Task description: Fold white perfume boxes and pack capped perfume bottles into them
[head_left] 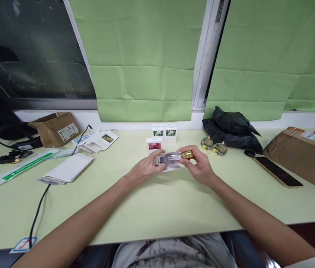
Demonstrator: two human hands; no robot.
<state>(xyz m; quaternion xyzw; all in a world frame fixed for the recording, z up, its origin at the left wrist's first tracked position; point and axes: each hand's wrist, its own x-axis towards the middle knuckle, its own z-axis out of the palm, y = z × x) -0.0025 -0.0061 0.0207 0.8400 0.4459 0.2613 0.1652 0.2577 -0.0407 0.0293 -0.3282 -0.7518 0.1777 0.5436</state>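
Note:
Between my two hands a clear perfume bottle (172, 158) lies tilted on its side above the table. My left hand (146, 165) is closed on its left end, where a dark purple patch (161, 160) shows; whether that belongs to the bottle or a box behind it I cannot tell. My right hand (200, 165) closes its fingers and thumb round the gold cap (187, 154) at the other end. Just beyond stands a white box with a red picture (154, 145), and behind it two white boxes with white-flower pictures (164, 133).
Two round glass bottles (213, 145) stand right of my hands, before black plastic bags (231, 128). Further right are a phone (277, 171) and a brown parcel (302, 156). Flattened white cartons (68, 169), a black cable (38, 208) and an open cardboard box (55, 130) lie left.

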